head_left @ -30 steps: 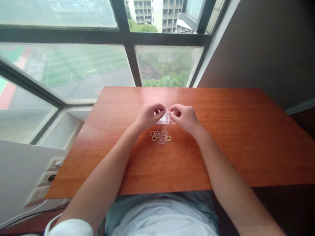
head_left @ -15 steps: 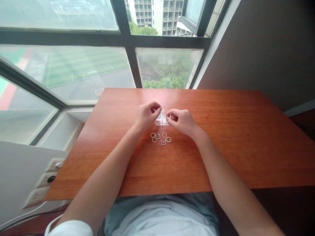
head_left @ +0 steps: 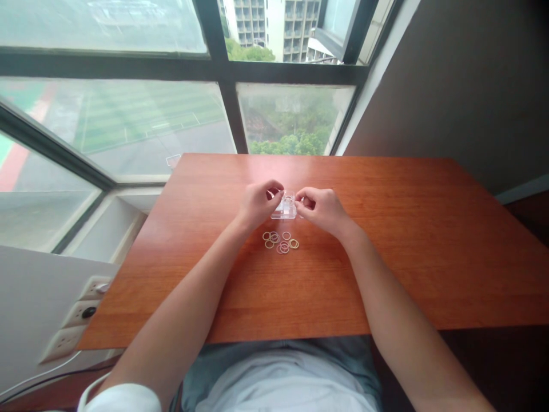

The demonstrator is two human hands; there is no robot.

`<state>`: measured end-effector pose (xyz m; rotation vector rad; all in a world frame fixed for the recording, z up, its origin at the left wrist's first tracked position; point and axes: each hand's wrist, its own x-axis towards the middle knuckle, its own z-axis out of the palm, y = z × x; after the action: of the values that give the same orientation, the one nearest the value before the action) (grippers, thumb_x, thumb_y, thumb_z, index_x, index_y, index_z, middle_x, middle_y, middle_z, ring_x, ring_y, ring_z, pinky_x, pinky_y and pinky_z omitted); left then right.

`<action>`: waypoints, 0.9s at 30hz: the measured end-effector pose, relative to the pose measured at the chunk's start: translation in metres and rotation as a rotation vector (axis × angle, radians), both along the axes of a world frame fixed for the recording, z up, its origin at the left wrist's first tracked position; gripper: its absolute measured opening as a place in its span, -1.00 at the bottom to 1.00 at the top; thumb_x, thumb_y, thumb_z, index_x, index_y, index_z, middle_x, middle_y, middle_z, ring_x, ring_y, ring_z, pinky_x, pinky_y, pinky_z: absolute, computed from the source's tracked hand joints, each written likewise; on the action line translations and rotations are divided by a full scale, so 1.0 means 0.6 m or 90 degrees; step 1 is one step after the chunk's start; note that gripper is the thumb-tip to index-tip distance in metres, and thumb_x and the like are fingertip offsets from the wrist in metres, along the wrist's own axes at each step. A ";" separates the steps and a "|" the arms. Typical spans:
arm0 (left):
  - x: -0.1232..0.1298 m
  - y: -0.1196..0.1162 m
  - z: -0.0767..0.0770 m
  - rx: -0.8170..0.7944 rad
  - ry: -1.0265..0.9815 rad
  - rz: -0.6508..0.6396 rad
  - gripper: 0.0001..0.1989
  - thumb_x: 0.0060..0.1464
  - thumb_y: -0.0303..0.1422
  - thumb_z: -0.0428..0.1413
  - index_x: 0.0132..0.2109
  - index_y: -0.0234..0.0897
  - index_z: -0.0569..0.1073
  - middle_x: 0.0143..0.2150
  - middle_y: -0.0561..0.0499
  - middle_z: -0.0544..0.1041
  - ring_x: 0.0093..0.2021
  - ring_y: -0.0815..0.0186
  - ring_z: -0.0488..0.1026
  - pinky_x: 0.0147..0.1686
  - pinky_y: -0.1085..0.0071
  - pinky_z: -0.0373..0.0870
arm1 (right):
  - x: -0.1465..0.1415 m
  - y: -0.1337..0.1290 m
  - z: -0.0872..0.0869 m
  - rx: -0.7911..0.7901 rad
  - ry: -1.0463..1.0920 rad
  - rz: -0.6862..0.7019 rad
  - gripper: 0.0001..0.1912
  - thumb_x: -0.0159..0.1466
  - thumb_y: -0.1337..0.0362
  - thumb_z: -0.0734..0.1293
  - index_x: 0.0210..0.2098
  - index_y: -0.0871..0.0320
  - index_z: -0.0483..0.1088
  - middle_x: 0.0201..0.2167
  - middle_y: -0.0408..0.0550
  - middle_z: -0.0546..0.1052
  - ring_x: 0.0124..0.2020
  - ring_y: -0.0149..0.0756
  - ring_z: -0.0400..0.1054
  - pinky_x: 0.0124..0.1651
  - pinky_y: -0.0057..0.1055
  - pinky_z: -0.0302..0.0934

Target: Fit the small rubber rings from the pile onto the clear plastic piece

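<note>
I see both hands raised slightly over the middle of the wooden desk [head_left: 386,240], meeting at a small clear plastic box [head_left: 285,209] that rests on the desk surface. My left hand [head_left: 257,205] is curled, thumb and forefinger pinched together at the left upper edge of the box. My right hand [head_left: 322,208] is likewise curled, its thumb and forefinger pinched at the right upper edge. A small ring [head_left: 289,198] sits between the two sets of fingertips, directly above the box; I cannot tell which hand actually has hold of it, or whether both do, since the item is too small to resolve.

Just in front of the box, nearer to me, a loose cluster of thin rings [head_left: 281,241] lies flat on the desk, some pale, some yellowish, several overlapping. The cluster is near both hands but touched by neither.

The far desk edge meets a large window [head_left: 128,114]. A white socket strip [head_left: 75,317] lies off the desk, at my lower left
</note>
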<state>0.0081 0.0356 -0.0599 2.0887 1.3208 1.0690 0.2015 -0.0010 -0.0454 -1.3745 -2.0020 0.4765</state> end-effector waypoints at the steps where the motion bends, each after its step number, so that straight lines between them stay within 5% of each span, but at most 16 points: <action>1: -0.001 0.000 0.001 0.004 0.000 0.000 -0.89 0.07 -0.39 0.14 -0.27 -0.28 0.56 -0.41 0.03 0.58 -0.46 0.41 0.45 -0.42 0.49 0.34 | 0.000 0.000 0.000 0.000 -0.004 0.001 -0.91 0.17 0.32 0.34 -0.35 0.16 0.50 -0.62 -0.24 0.39 -0.58 -0.47 0.22 -0.43 -0.49 0.02; 8: -0.005 0.002 0.008 0.021 0.000 0.006 -0.90 0.05 -0.43 0.13 -0.31 -0.30 0.56 -0.39 0.03 0.60 -0.46 0.41 0.46 -0.43 0.49 0.34 | 0.000 -0.003 0.005 -0.010 -0.017 0.024 -0.90 0.19 0.33 0.34 -0.34 0.18 0.51 -0.59 -0.21 0.43 -0.55 -0.48 0.24 -0.42 -0.50 0.04; 19: -0.009 0.005 0.009 0.029 -0.005 0.014 -0.89 0.06 -0.43 0.13 -0.31 -0.29 0.56 -0.40 0.03 0.60 -0.45 0.40 0.47 -0.41 0.48 0.37 | -0.017 -0.023 0.013 -0.156 -0.159 0.214 -0.79 0.15 0.42 0.31 -0.29 0.11 0.56 -0.47 -0.18 0.55 -0.44 -0.44 0.34 -0.34 -0.50 0.08; 27: -0.008 0.005 0.007 0.031 -0.007 0.006 -0.89 0.05 -0.42 0.13 -0.30 -0.28 0.57 -0.39 0.03 0.61 -0.46 0.40 0.47 -0.42 0.48 0.37 | -0.038 -0.035 0.020 -0.139 -0.374 0.151 -0.87 0.18 0.31 0.32 -0.38 0.09 0.54 -0.42 -0.05 0.58 -0.37 -0.26 0.40 -0.35 -0.41 0.03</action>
<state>0.0034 0.0385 -0.0558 2.1109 1.3131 1.1261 0.1788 -0.0218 -0.0337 -1.5414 -2.6753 0.4379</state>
